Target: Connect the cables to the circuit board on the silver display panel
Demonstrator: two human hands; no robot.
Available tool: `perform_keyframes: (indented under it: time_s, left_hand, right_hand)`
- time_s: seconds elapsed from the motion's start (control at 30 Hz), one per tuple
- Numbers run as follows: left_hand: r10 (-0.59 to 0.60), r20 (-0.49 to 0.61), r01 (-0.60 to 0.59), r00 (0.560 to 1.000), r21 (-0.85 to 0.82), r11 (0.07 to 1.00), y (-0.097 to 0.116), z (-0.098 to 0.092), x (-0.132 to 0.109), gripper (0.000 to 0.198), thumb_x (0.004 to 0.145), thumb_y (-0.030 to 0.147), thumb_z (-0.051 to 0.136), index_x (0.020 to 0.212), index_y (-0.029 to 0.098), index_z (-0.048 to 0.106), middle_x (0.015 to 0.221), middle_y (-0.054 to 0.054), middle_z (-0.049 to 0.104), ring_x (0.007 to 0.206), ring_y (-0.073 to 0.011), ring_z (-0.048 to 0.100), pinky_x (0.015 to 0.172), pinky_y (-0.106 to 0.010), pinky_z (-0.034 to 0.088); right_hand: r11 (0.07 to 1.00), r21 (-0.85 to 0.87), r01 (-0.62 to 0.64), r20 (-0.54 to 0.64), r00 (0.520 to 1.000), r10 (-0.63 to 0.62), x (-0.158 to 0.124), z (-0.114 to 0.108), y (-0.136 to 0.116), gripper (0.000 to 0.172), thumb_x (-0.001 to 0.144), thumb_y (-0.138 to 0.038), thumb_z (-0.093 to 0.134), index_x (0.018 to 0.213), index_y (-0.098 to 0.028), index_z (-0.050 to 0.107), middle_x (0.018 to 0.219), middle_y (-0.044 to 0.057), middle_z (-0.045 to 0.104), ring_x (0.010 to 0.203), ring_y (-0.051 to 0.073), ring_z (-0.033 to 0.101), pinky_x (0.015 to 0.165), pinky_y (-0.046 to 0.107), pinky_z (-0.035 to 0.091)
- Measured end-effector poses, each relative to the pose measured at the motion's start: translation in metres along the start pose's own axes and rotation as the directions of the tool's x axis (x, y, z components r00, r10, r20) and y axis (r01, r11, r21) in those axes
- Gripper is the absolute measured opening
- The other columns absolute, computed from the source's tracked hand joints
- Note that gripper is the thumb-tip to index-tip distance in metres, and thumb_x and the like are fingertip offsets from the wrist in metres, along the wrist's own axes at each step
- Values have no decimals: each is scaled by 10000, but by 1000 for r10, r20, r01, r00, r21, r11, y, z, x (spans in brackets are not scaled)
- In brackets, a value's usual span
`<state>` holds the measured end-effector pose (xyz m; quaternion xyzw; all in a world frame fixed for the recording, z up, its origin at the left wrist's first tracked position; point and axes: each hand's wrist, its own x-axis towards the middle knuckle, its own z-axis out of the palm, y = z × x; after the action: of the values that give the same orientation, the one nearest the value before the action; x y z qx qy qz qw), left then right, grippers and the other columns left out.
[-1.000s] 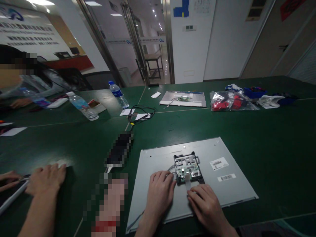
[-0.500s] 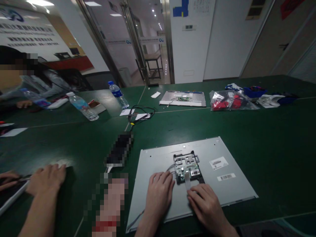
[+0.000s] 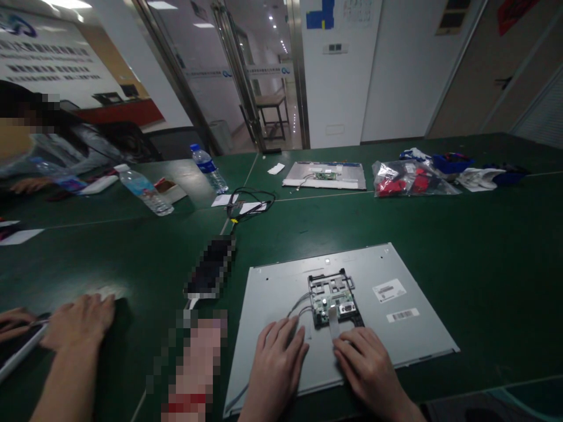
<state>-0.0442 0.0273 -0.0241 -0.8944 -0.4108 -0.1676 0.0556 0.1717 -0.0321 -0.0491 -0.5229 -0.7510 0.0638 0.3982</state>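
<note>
"Grey metal under your hands: that panel [image 3: 281, 287] lies flat on the green table [image 3: 484, 252], partly covered by your fingers."

"And just beyond your fingertips, near its middle, you have a small circuit board [image 3: 336, 300] in a black frame [image 3: 343, 272]. How does your right hand [image 3: 369, 357] stand?"

"You pinch the near end of the flat ribbon cable [image 3: 333, 322] between thumb and fingertips; its far end reaches the board."

"Your left hand [image 3: 279, 357] is loosely spread, thumb apart from the bent fingers, near the thin wires [image 3: 299, 300] at the board's left. Whether you touch one, I cannot tell."

"Right of your right hand, two white labels [image 3: 389, 291] sit on the panel. Farther out?"

"Well ahead of your hands lies a second panel [image 3: 349, 176], a clear plastic bag [image 3: 433, 183] to its right. Well left of your left hand, you have another person's hand [image 3: 79, 322]."
</note>
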Motion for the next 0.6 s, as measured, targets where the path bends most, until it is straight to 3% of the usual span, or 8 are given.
perform_keyframes:
  time_s: [0.23, 0.47, 0.6]
  left_hand:
    - [86, -63, -91, 994, -69, 993, -2, -9, -20, 171, 909, 249, 585, 1055, 270, 673, 1162, -39, 666, 1080, -225, 590, 982, -431, 419]
    - [52, -116, -68, 992, -134, 989, 5, -10, -8, 193, 946, 176, 491, 969, 243, 671, 957, -24, 689, 946, -191, 609, 973, -419, 405]
    - [6, -115, -22, 993, -143, 989, 9, -14, 1, 221, 953, 153, 447, 905, 216, 654, 894, -33, 681, 855, -181, 605, 887, -381, 431]
  right_hand:
    - [1000, -3, 3, 7, 1000, -3, -1, 2, 1, 202, 927, -138, 513, 1091, -187, 621, 962, 77, 664, 880, 218, 597, 795, 371, 477]
    - [1000, -12, 11, -6, 1000, -11, 0, -1, -1, 201, 933, -142, 501, 1085, -180, 627, 950, 76, 667, 868, 216, 598, 785, 368, 478]
    - [1000, -16, 12, -4, 1000, -12, 0, -1, -1, 202, 932, -143, 504, 1083, -181, 631, 946, 74, 669, 877, 213, 603, 799, 371, 481]
